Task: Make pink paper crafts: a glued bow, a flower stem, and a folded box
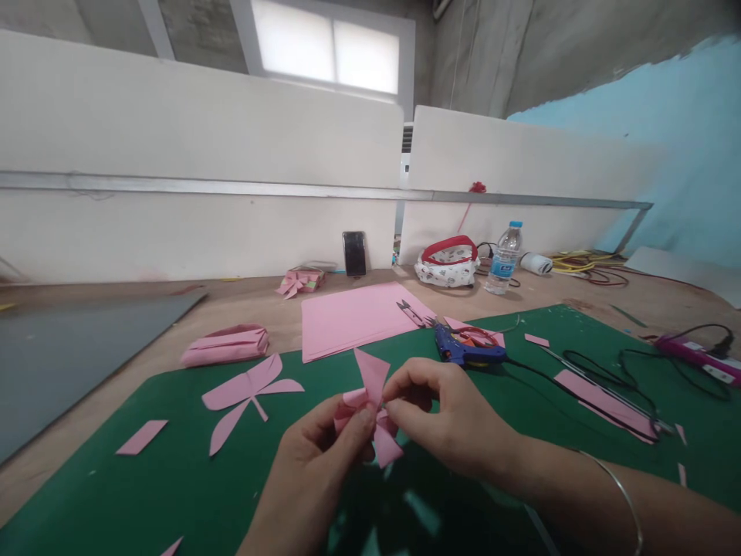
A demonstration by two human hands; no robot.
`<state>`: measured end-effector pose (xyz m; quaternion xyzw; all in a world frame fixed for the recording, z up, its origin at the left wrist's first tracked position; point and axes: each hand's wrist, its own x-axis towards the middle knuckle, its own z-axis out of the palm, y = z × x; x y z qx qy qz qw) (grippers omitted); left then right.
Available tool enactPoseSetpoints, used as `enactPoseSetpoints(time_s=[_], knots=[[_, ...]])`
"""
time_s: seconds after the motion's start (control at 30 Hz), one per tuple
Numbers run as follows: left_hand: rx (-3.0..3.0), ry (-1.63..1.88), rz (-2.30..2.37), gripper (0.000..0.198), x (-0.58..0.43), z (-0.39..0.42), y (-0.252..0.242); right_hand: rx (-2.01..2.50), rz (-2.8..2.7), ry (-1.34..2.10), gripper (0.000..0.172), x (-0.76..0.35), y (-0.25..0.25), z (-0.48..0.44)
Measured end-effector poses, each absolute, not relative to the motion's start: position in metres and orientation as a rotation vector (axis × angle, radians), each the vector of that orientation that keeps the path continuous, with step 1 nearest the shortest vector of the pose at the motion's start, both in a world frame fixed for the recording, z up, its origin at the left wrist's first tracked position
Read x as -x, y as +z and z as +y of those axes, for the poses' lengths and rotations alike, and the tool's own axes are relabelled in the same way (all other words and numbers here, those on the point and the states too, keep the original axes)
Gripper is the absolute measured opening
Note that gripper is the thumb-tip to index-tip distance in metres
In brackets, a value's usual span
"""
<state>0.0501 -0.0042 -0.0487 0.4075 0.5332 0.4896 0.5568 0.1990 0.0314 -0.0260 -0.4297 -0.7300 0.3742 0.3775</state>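
Both hands hold a folded pink paper piece [372, 386] over the green cutting mat [174, 479]. My left hand [316, 471] pinches its lower part with thumb and fingers closed. My right hand [448, 417] grips its middle from the right, fingers curled. One pointed flap sticks up between the hands, another hangs below. A flat pink cut-out with long petals [248, 392] lies on the mat to the left.
A stack of pink sheets [353, 316] with small snips [412, 312] lies behind. A blue glue gun [463, 349] and its cable sit right of it. Pink strips [602, 401], a folded pink bundle [227, 345], a water bottle [503, 259], a phone [354, 252] and a pouch [448, 262] stand further off.
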Motion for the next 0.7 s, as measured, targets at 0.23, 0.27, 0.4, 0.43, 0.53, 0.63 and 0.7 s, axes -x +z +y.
enactPoseSetpoints(time_s=[0.23,0.27,0.4,0.43,0.53,0.63,0.7], knots=[[-0.976,1.165,1.267,0.032,-0.051,-0.004,-0.050,1.120,-1.834,1.018,0.011,-0.197,-0.028,0.031],[-0.972,1.165,1.265,0.031,-0.051,-0.004,-0.049,1.118,-1.833,1.007,0.011,-0.197,-0.028,0.032],[-0.953,1.131,1.256,0.035,-0.051,-0.003,-0.051,1.103,-1.865,0.906,0.011,-0.197,-0.032,0.031],[-0.948,1.131,1.247,0.037,-0.050,-0.003,-0.052,1.086,-1.886,0.862,0.011,-0.197,-0.034,0.031],[-0.943,1.143,1.255,0.036,-0.049,-0.002,-0.055,0.954,-1.982,0.603,0.011,-0.195,-0.040,0.029],[-1.024,1.144,1.297,0.033,-0.049,-0.001,-0.055,0.780,-2.052,0.305,0.011,-0.195,-0.044,0.028],[-1.068,1.132,1.306,0.033,-0.049,-0.001,-0.054,0.775,-2.064,0.276,0.012,-0.196,-0.044,0.027]])
